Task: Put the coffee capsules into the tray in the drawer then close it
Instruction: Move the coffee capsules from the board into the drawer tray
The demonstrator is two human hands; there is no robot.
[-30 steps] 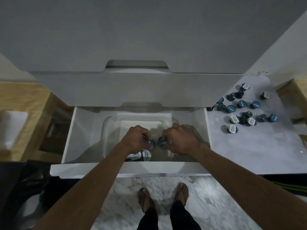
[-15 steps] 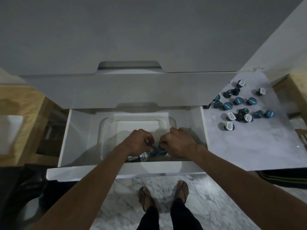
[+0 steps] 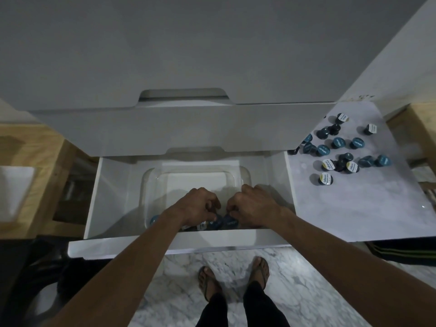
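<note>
A white drawer (image 3: 113, 192) stands pulled out below me, with a clear plastic tray (image 3: 198, 172) inside it. Both hands are low in the tray's near end. My left hand (image 3: 195, 205) has its fingers curled on a dark blue capsule (image 3: 215, 223). My right hand (image 3: 253, 205) grips another blue capsule (image 3: 230, 223) right beside it. A few more capsules (image 3: 154, 218) lie in the tray's near end, partly hidden by my left wrist. Several loose capsules (image 3: 339, 147) are scattered on the marble top to the right.
A closed white drawer front (image 3: 165, 128) with a cut-out handle overhangs the open drawer's back. A marble top (image 3: 354, 208) adjoins the drawer on the right. Wooden furniture (image 3: 28, 166) stands at the left. My sandalled feet (image 3: 233, 277) are on the marble floor below.
Both hands have sunk lower toward the tray's near end with their capsules, and the fingers have curled tighter. The loose capsules on the marble top have not moved.
</note>
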